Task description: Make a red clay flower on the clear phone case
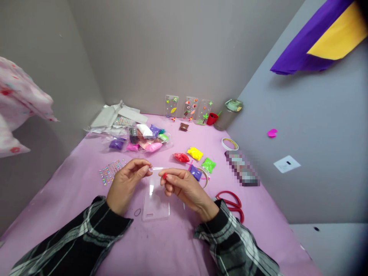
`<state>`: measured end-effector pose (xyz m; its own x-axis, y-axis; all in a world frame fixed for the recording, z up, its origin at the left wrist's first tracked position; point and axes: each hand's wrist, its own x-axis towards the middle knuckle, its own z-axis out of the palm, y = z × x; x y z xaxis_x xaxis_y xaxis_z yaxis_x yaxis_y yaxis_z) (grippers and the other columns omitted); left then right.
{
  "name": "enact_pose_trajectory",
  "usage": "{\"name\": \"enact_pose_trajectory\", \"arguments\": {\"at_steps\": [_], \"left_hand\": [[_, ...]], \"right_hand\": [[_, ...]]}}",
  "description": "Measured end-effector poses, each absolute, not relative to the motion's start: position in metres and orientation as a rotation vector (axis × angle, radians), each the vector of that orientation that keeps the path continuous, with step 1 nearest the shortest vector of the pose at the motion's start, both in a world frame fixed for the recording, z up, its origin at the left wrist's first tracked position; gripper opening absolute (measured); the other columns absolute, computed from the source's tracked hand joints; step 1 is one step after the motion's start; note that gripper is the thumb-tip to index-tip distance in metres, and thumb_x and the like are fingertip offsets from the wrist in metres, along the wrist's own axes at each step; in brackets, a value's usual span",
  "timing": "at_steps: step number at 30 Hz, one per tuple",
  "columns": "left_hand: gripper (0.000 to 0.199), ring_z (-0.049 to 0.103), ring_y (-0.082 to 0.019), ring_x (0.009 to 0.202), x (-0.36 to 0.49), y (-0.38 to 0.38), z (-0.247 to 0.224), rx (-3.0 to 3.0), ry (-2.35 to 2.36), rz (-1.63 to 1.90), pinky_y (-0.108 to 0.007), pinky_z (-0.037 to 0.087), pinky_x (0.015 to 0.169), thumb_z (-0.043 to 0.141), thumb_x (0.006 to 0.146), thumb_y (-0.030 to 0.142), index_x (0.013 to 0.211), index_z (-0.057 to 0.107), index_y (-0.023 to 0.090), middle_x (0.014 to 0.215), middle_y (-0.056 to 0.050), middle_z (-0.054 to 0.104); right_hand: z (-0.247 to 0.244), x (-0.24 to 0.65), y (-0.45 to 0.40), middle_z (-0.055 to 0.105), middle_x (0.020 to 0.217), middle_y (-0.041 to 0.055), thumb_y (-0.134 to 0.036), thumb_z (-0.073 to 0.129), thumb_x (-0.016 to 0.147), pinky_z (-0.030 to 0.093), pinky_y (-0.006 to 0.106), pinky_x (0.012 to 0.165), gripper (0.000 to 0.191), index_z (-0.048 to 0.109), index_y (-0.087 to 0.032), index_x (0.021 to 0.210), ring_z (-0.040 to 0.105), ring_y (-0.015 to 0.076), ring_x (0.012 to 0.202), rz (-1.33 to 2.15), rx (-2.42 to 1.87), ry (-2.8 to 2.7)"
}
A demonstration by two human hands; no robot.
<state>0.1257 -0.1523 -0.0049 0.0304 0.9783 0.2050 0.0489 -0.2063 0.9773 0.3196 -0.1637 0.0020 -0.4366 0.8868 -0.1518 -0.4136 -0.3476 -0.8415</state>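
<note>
My right hand (184, 188) is closed, pinching a small piece of red clay (165, 176) between thumb and forefinger. My left hand (126, 184) faces it with thumb and forefinger pressed together. Something small and pale shows at those fingertips, too small to name. Below and between both hands lies a clear phone case (156, 207) on the pink cloth. Beyond the right hand are packets of clay: a red packet (181, 157), a yellow packet (195, 153), a green packet (209, 165) and a purple packet (196, 173).
Red-handled scissors (238, 211) lie right of my right hand. A gem sticker sheet (110, 172) is at left. Behind stand three decorated clear cases (189, 109), a red cup (212, 119) and a bottle (228, 115). Bagged clay packets (146, 140) and a tape roll (230, 144) lie farther back.
</note>
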Motion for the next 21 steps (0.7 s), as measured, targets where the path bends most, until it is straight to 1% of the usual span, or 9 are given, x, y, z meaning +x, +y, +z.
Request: {"name": "enact_pose_trajectory", "arguments": {"at_steps": [2, 5, 8, 13, 18, 20, 21], "left_hand": [[0.026, 0.07, -0.017, 0.074, 0.1257, -0.1511, -0.0047, 1.274, 1.068, 1.252, -0.035, 0.061, 0.075, 0.067, 0.09, 0.043, 0.098, 0.071, 0.019, 0.082, -0.002, 0.07], [0.032, 0.07, -0.016, 0.072, 0.1277, -0.1525, -0.0035, 1.125, 0.987, 1.191, -0.033, 0.062, 0.074, 0.073, 0.085, 0.046, 0.101, 0.076, 0.019, 0.082, -0.002, 0.07], [0.032, 0.07, -0.014, 0.073, 0.1295, -0.1548, -0.0015, 1.026, 0.923, 1.153, -0.03, 0.062, 0.075, 0.078, 0.08, 0.044, 0.101, 0.078, 0.02, 0.085, -0.002, 0.07], [0.026, 0.07, -0.011, 0.074, 0.1294, -0.1554, -0.0004, 0.928, 0.858, 1.108, -0.025, 0.06, 0.076, 0.082, 0.078, 0.039, 0.099, 0.079, 0.022, 0.082, 0.0, 0.07], [0.029, 0.072, -0.014, 0.077, 0.1287, -0.1542, -0.0023, 0.887, 0.833, 1.074, -0.025, 0.06, 0.08, 0.083, 0.076, 0.037, 0.099, 0.08, 0.021, 0.082, -0.002, 0.074], [0.033, 0.072, -0.015, 0.079, 0.129, -0.1543, -0.0025, 0.882, 0.831, 1.063, -0.027, 0.06, 0.081, 0.084, 0.074, 0.038, 0.1, 0.081, 0.019, 0.082, -0.004, 0.075], [0.035, 0.072, -0.016, 0.08, 0.1292, -0.1544, -0.0022, 0.88, 0.832, 1.059, -0.027, 0.059, 0.082, 0.085, 0.073, 0.039, 0.101, 0.081, 0.019, 0.082, -0.004, 0.075]], "right_hand": [[0.0024, 0.3198, -0.1628, 0.072, 0.084, 0.0016, -0.037, 0.084, 0.077, 0.049, 0.024, 0.062, 0.029, 0.079, -0.019, 0.099, 0.054, 0.0078, 0.061, 1.873, -0.79, -0.936], [0.0026, 0.3197, -0.1621, 0.073, 0.085, 0.0016, -0.034, 0.085, 0.077, 0.052, 0.026, 0.068, 0.026, 0.079, -0.02, 0.098, 0.059, 0.0089, 0.065, 1.857, -0.796, -0.899], [0.0022, 0.3203, -0.1623, 0.072, 0.084, 0.001, -0.031, 0.084, 0.077, 0.053, 0.026, 0.071, 0.026, 0.078, -0.02, 0.1, 0.061, 0.0095, 0.068, 1.859, -0.794, -0.879], [0.0007, 0.3214, -0.1623, 0.07, 0.08, -0.0004, -0.03, 0.083, 0.078, 0.053, 0.026, 0.068, 0.025, 0.076, -0.019, 0.099, 0.061, 0.0096, 0.066, 1.863, -0.788, -0.862], [0.001, 0.3199, -0.1613, 0.071, 0.087, 0.0008, -0.027, 0.082, 0.078, 0.053, 0.028, 0.08, 0.025, 0.076, -0.018, 0.101, 0.065, 0.011, 0.075, 1.825, -0.791, -0.866], [-0.0003, 0.3187, -0.1609, 0.07, 0.087, -0.0005, -0.027, 0.084, 0.076, 0.052, 0.026, 0.079, 0.027, 0.076, -0.02, 0.101, 0.064, 0.0106, 0.077, 1.767, -0.813, -0.877], [-0.0013, 0.3181, -0.1608, 0.069, 0.085, -0.0018, -0.026, 0.086, 0.074, 0.051, 0.025, 0.077, 0.028, 0.075, -0.021, 0.099, 0.063, 0.01, 0.075, 1.726, -0.836, -0.891]]}}
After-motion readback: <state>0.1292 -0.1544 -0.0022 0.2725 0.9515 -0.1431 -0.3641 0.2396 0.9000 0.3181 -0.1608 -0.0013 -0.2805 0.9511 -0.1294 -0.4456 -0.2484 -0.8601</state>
